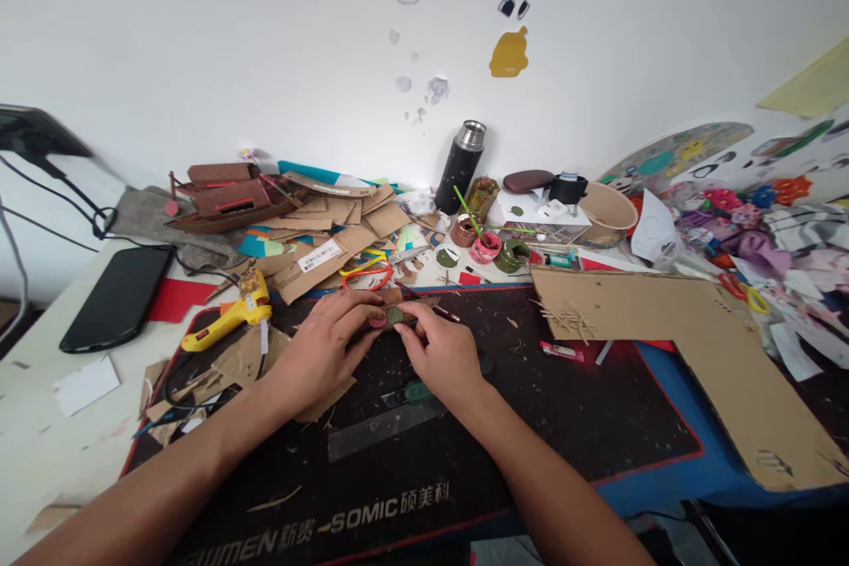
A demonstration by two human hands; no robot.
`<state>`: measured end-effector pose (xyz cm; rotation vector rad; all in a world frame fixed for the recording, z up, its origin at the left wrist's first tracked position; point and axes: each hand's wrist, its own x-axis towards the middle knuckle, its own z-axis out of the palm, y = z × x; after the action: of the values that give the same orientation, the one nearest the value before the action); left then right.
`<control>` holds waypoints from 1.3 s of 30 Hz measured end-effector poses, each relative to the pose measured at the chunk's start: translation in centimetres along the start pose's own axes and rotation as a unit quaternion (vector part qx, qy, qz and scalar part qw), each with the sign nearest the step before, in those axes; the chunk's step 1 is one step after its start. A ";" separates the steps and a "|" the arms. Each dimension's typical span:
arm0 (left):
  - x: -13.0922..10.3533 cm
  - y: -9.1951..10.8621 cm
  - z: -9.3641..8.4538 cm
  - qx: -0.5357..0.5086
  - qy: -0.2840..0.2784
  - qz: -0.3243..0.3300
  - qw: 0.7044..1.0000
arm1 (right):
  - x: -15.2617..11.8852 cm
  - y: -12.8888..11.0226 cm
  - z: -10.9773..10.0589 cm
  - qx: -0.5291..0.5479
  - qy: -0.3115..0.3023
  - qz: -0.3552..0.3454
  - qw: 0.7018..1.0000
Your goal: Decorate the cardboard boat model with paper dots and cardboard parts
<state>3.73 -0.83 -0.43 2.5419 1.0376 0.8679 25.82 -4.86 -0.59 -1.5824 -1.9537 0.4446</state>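
Note:
Both hands meet over the upper part of a dark desk mat. My left hand (332, 340) has its fingers closed on a small brown cardboard piece (393, 297), beside a small red disc (378, 319). From the right, my right hand (443, 352) pinches at a small green disc (395, 315) on the same piece. The fingers hide much of the brown piece. Just below the hands lie a green-handled cutter (416, 391) and a clear ruler (385, 431).
A yellow glue gun (229, 324) lies left, near cardboard scraps (239, 363) and a black phone (116, 299). Behind stand a brown model boat (229, 199), open paint jars (486, 248) and a black flask (461, 168). Right lies a large cardboard piece (743, 380) with thin sticks (569, 318).

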 end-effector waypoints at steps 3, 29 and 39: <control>0.0 0.0 0.1 0.008 -0.001 0.008 1.000 | -0.1 0.0 0.0 0.007 -0.005 0.010 1.000; -0.1 -0.1 0.0 0.008 0.003 0.007 1.000 | -0.3 0.2 0.6 0.060 0.009 0.023 0.998; -0.1 -0.3 -0.4 0.004 0.008 -0.009 1.000 | -0.5 0.4 0.5 0.103 0.043 0.036 0.993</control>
<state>3.30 -0.68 -0.23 2.5321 1.0702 0.8820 25.91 -5.21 -1.38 -1.5171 -1.7320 0.5770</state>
